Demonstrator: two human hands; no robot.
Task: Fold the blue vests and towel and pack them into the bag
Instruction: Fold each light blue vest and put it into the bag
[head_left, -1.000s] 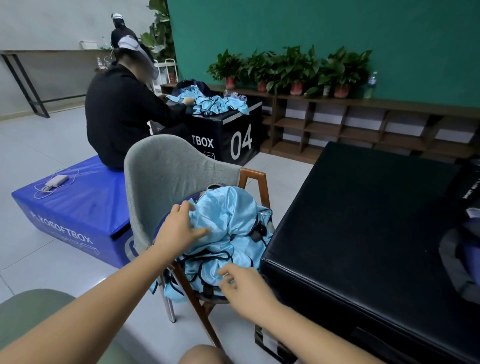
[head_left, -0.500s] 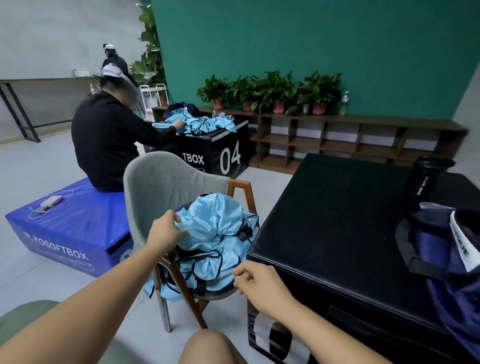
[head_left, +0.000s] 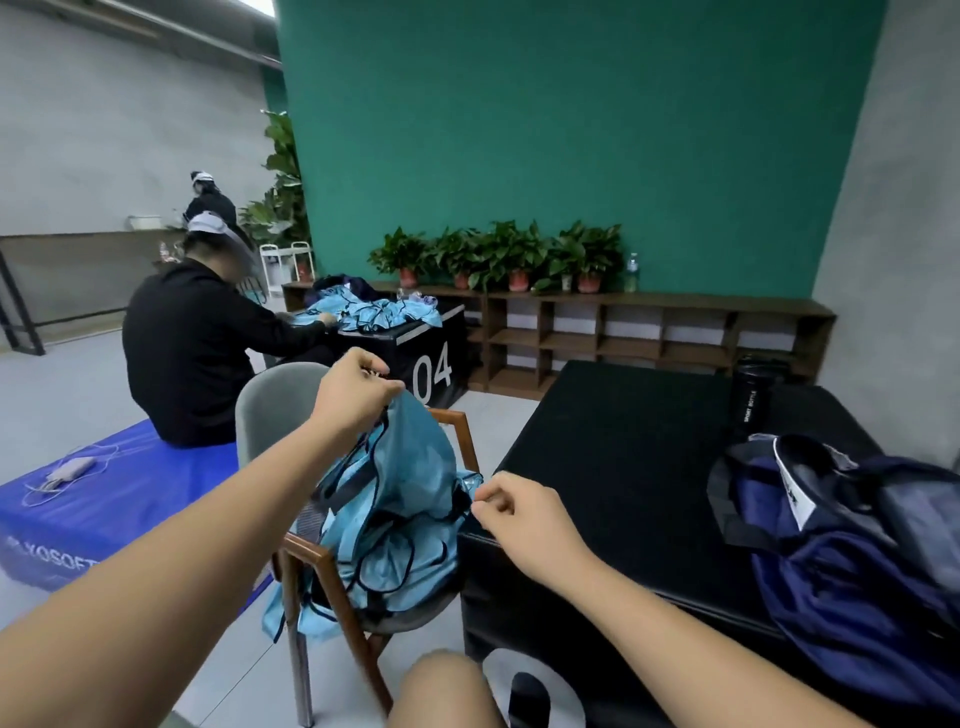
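Note:
A heap of light blue vests with dark trim lies on the seat of a grey chair. My left hand is shut on the top of one blue vest and holds it raised above the heap. My right hand pinches the same vest's edge at the corner of the black box. A navy bag lies open on the right side of that box. No towel can be told apart.
A black sport bottle stands at the box's far side. A person in black sits on a blue soft box to the left, handling more blue vests on a black box marked 04. Shelves with potted plants line the green wall.
My left hand has lifted one vest up off the heap. My right hand has taken hold of its edge near the box corner. The view has tilted up and to the right.

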